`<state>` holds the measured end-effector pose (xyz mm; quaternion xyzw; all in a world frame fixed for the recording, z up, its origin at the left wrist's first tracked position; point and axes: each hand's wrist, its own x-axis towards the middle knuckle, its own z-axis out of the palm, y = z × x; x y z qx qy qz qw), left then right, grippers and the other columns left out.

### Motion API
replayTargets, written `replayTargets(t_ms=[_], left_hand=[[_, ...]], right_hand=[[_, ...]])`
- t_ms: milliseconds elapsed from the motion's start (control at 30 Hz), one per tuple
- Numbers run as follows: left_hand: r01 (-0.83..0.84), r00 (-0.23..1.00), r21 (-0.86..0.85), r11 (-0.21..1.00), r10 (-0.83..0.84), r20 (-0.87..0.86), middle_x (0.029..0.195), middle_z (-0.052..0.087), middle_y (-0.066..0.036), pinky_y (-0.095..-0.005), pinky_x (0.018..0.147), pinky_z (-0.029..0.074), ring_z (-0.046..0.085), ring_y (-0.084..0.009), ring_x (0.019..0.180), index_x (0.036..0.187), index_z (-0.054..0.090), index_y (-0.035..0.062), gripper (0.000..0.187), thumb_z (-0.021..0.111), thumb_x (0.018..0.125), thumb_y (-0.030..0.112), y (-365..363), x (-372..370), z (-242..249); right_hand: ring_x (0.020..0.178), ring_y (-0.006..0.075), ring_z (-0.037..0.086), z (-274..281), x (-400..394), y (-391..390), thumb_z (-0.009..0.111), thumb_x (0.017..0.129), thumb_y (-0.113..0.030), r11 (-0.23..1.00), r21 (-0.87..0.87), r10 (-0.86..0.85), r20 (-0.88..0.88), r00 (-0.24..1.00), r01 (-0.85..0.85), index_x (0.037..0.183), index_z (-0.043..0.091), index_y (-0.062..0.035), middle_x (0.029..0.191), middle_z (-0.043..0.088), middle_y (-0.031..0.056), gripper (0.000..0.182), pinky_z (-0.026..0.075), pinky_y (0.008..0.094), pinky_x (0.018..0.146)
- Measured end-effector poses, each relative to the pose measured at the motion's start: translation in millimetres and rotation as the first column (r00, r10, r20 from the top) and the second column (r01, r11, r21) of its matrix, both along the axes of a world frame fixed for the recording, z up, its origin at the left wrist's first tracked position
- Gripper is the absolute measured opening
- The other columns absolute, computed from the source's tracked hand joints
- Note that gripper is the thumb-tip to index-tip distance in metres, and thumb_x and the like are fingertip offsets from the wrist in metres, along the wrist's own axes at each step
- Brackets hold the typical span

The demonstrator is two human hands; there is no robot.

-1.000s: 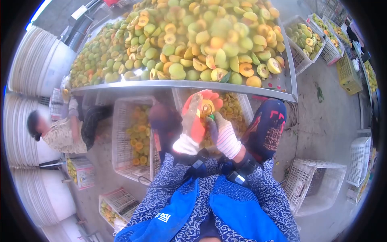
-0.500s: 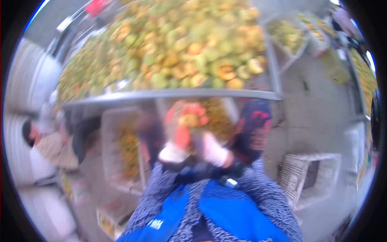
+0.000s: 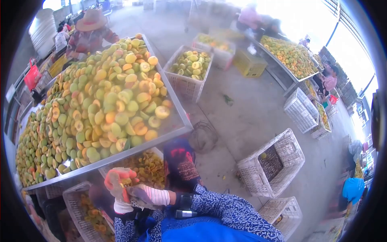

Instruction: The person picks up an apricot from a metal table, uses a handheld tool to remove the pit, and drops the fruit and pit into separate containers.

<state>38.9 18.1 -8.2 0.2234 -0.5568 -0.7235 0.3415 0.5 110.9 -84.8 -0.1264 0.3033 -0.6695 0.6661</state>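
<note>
Both hands wear gloves and are close together just below the front edge of a metal table (image 3: 121, 155) heaped with halved green and orange fruit (image 3: 109, 97). My left hand (image 3: 119, 184), in an orange and grey glove, is closed around a small yellowish piece of fruit (image 3: 126, 182). Against it from the right, my right hand (image 3: 146, 195) has its fingers bent in; what it holds, if anything, is hidden. Behind the hands is a crate (image 3: 158, 152) with yellow-brown fruit pieces.
White crates stand on the floor, one (image 3: 292, 151) to the right, one (image 3: 193, 86) with fruit beyond the table corner. A yellow crate (image 3: 250, 64) is further back. A person in a hat (image 3: 92, 24) is across the table. Another fruit-laden table (image 3: 288, 56) stands back right.
The view has swung to the right and up, so the table and both hands now appear further left. More floor, crates and people show. The hands remain together.
</note>
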Motion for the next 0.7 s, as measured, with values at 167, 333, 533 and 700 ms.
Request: replayTargets(t_ms=[167,333,533,700], left_hand=[[0.105,0.993,-0.026,0.994,-0.106,-0.043,0.084,0.069,-0.017,-0.0409,0.055,0.061,0.071,-0.0286,0.070,0.085,0.060,0.0024,0.054,0.064,0.102,0.054,-5,6,8],[0.146,0.986,-0.199,0.969,-0.159,-0.050,0.086,0.070,-0.018,-0.0397,0.060,0.062,0.071,-0.0285,0.072,0.085,0.064,0.0000,0.050,0.069,0.100,0.047,-13,2,-1],[0.199,0.978,-0.117,0.973,-0.204,-0.032,0.079,0.070,-0.016,-0.0367,0.058,0.058,0.070,-0.0273,0.065,0.082,0.069,-0.0001,0.049,0.069,0.101,0.045,-18,3,10],[0.285,0.958,-0.186,0.940,-0.283,0.036,0.074,0.069,-0.016,-0.0369,0.054,0.056,0.069,-0.0267,0.062,0.079,0.068,-0.0003,0.051,0.070,0.100,0.046,-28,7,0]], right_hand=[[0.032,0.0056,0.032,56,-36,27,0.053,0.103,-0.066,0.930,0.009,0.359,0.175,0.917,-0.366,0.074,0.050,-0.0209,0.054,0.040,-0.0074,0.054,0.025,0.0234,0.028],[0.033,0.0058,0.032,41,-36,21,0.050,0.105,-0.065,0.899,-0.059,0.424,0.368,0.828,-0.434,0.075,0.052,-0.0199,0.055,0.039,-0.0082,0.054,0.025,0.0246,0.028],[0.044,0.0091,0.045,24,-8,8,0.051,0.107,-0.058,0.995,-0.059,0.081,-0.004,0.997,-0.081,0.093,0.067,-0.0160,0.062,0.046,-0.0068,0.047,0.034,0.0280,0.035],[0.046,0.0090,0.045,13,-27,12,0.054,0.107,-0.053,0.951,-0.125,0.293,0.077,0.953,-0.282,0.097,0.068,-0.0171,0.063,0.047,-0.0054,0.040,0.035,0.0271,0.036]])
